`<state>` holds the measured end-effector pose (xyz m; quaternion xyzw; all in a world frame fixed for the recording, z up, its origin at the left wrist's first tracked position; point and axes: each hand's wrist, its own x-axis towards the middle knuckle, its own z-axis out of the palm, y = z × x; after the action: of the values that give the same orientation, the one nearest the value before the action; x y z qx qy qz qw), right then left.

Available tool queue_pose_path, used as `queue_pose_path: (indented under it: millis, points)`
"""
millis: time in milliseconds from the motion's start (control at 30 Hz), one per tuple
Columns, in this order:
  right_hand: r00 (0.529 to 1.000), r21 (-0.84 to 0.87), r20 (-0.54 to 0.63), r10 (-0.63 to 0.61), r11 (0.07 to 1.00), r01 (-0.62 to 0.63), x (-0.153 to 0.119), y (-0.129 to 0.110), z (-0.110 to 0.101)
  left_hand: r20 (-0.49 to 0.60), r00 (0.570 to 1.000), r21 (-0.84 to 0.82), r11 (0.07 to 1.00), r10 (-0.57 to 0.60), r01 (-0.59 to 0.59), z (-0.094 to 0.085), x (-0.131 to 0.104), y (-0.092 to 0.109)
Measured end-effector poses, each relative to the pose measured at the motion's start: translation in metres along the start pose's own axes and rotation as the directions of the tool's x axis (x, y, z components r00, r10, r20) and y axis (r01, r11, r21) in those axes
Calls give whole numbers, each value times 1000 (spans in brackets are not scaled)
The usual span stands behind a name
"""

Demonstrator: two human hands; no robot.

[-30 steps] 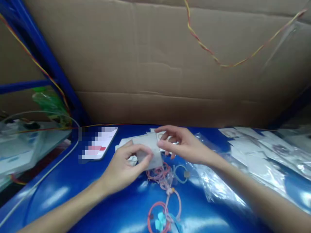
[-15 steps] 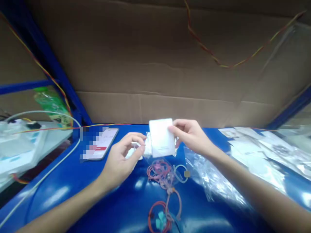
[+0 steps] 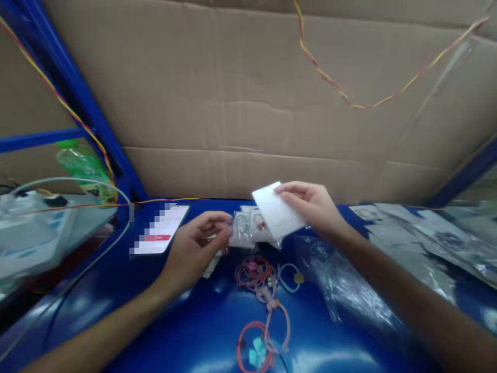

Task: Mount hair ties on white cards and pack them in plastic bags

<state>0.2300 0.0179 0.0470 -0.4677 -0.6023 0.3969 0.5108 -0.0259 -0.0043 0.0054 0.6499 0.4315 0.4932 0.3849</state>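
My right hand (image 3: 310, 204) pinches a plain white card (image 3: 277, 210) by its upper right part and holds it tilted above the blue table. My left hand (image 3: 198, 241) has its fingers and thumb curled together at the left edge of some small clear bags (image 3: 243, 228); what lies between the fingertips, if anything, is too small to make out. Inside those bags are pale cards with hair ties on them. Partly hidden under my left hand are pale flat pieces (image 3: 212, 265). Nearer to me lie loose pink and red hair ties (image 3: 254, 274) and a light blue one (image 3: 289, 278).
A phone (image 3: 159, 233) lies left of my hands. Clear plastic bags (image 3: 341, 280) are under my right forearm, with packed cards (image 3: 411, 228) beyond. A cardboard wall (image 3: 272, 103) closes the back. A green bottle (image 3: 83, 166) and a white cable (image 3: 93, 259) are at left.
The white card has moved right and tilted in my right hand, uncovering the small clear bags behind it. My left hand stays almost in place, its fingertips slightly closer together.
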Motion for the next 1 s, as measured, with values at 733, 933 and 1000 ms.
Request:
queue_pose_path:
  millis: [733,933,1000]
  points:
    - [940,71,327,96,990,-126,-20,-19,12,250,897,-65,918,-365,391,7,-6,4]
    - [944,123,317,88,983,-133,-31,-19,31,346,861,-109,896,-372,431,14,-11,6]
    - [967,108,252,43,992,-72,-31,-16,34,358,857,-108,896,-369,431,15,-12,7]
